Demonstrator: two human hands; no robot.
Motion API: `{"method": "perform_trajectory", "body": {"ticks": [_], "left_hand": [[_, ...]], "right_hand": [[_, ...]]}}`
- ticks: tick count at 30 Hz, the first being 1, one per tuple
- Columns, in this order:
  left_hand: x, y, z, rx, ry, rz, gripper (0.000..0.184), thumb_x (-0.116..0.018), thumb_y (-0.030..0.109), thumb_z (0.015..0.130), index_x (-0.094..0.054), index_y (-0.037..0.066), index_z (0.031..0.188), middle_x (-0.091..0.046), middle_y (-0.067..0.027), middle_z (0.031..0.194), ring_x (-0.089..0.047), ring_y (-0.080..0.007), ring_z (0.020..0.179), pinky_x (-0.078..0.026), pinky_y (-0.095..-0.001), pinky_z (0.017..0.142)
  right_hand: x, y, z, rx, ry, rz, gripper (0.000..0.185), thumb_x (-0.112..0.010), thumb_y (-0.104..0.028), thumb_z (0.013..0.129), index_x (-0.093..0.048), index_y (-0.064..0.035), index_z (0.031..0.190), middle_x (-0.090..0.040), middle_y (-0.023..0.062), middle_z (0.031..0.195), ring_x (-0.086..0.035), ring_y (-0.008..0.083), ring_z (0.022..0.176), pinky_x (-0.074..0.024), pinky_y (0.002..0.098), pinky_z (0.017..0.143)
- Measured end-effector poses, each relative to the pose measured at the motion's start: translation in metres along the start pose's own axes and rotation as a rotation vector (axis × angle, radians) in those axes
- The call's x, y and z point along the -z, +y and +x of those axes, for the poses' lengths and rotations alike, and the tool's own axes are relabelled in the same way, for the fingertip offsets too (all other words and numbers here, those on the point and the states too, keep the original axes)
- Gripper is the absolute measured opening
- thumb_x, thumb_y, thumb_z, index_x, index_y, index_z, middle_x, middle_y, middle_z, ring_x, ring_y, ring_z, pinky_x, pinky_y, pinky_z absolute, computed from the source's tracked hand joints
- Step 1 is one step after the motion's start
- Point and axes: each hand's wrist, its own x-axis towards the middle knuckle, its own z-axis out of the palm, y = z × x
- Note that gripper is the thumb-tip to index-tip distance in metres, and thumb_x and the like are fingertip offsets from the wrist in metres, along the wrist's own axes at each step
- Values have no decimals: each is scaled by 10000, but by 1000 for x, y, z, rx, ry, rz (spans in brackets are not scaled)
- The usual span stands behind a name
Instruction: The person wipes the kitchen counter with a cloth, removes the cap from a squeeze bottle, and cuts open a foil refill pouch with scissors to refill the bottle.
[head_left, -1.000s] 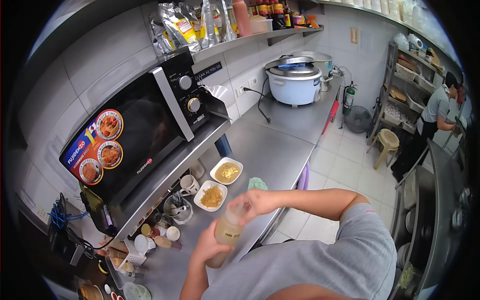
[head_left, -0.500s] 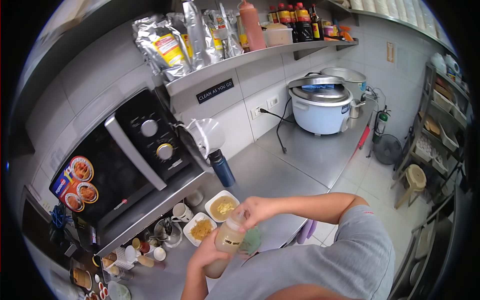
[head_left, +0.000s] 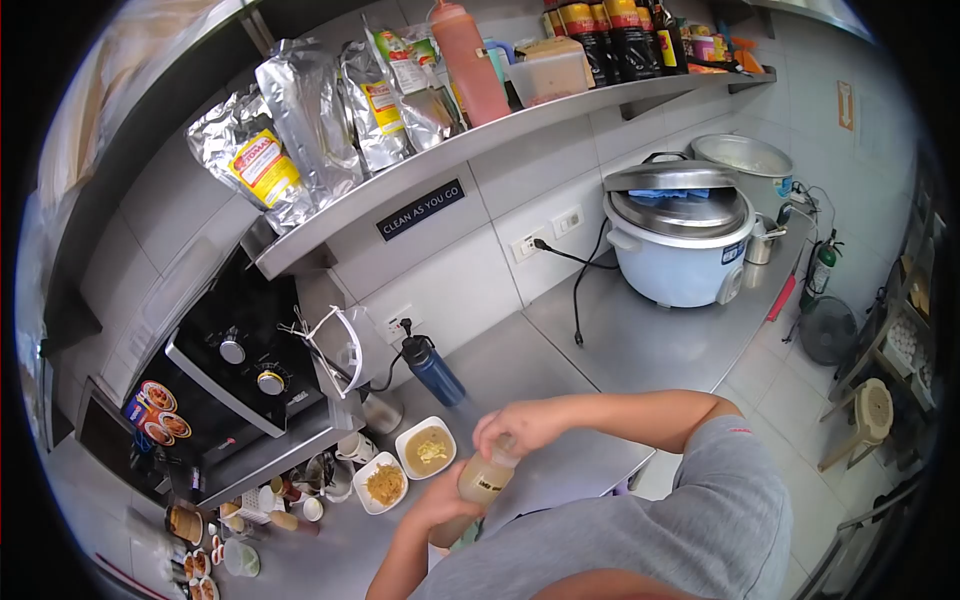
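Steel counter (head_left: 610, 345) by tiled wall (head_left: 435, 275) holds rice cooker (head_left: 665, 262), two bowls (head_left: 449, 426). Left hand (head_left: 438, 502) wraps fingers round bottle (head_left: 484, 482); right hand (head_left: 525, 425) grips its top, fingers narrow.

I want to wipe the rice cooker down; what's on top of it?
The rice cooker has two stacked metal lids on top, with something blue, perhaps cloth, between them. They hide its inside.
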Motion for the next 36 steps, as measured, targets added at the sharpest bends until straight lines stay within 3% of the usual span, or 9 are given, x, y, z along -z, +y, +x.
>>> {"method": "perform_trajectory", "body": {"ticks": [5, 9, 15, 18, 21, 24, 29, 32, 36], "left_hand": [[-22, 28, 17, -49, 180, -21, 865, -791, 146, 529, -406, 25, 1293, -580, -138, 1121, -565, -253, 1042, -425, -333, 914], [-29, 4, 35, 35, 204, 82, 877, -793, 177, 543, -394, 30, 1310, -572, -164, 1168, -559, -290, 1081, -425, -341, 924], [-53, 3, 59, 50, 259, 67, 893, -825, 234, 547, -395, 44, 1307, -578, -162, 1160, -563, -286, 1081, -429, -351, 922], [-72, -41, 85, -27, 218, -85, 859, -831, 199, 581, -391, 57, 1305, -587, -134, 1146, -568, -254, 1069, -430, -357, 924], [-92, -48, 99, -115, 390, -408, 819, -828, 136, 610, -387, 45, 1294, -579, -114, 1155, -558, -239, 1076, -422, -360, 948], [-106, -76, 118, -148, 506, -491, 840, -827, 103, 624, -362, 20, 1318, -564, -118, 1180, -552, -245, 1088, -428, -367, 951], [-87, -67, 92, -98, 494, 222, 809, -797, 194, 700, -363, 21, 1361, -553, -143, 1215, -562, -206, 1065, -451, -351, 916], [2, 58, 26, 145, 16, 91, 681, -762, 283, 741, -474, 60, 1316, -599, -124, 1178, -597, -197, 1018, -468, -338, 901], [113, 183, -10, -574, 778, 80, 315, -704, 163, 799, -618, 1, 1055, -621, -90, 1013, -608, -136, 869, -494, -257, 721]], "right_hand": [[16, 3, -19, -656, 75, 391, 461, -650, -193, 807, -518, -133, 1245, -422, 162, 1338, -485, 264, 1181, -461, 338, 887], [8, 33, -37, -69, 159, 188, 501, -680, -230, 788, -517, -157, 1255, -374, 179, 1383, -473, 283, 1200, -452, 351, 912], [18, 16, -40, -596, -38, 389, 471, -593, 6, 694, -559, -131, 1143, -476, 99, 1289, -511, 305, 1118, -430, 349, 898], [17, 24, -53, -66, 187, -99, 433, -618, -13, 666, -562, -115, 1082, -531, 101, 1190, -548, 319, 1019, -451, 375, 849], [27, 51, -72, -134, 277, -182, 422, -655, -58, 650, -569, -117, 1059, -556, 105, 1132, -566, 332, 968, -464, 405, 815], [-1, 83, -94, -755, 123, -202, 454, -668, -60, 634, -576, -127, 1074, -543, 107, 1166, -577, 343, 958, -470, 417, 787], [-93, 159, -121, -758, 222, -346, 462, -698, -112, 642, -563, -133, 1084, -599, 111, 1063, -595, 324, 953, -477, 399, 796], [-102, 163, -124, -737, 407, -80, 515, -732, -120, 637, -539, -118, 1114, -622, 113, 1002, -609, 294, 942, -475, 380, 816], [-119, 185, -125, -797, 723, 463, 701, -777, -63, 595, -468, -63, 1224, -618, 133, 1073, -604, 281, 976, -461, 369, 857]]}}
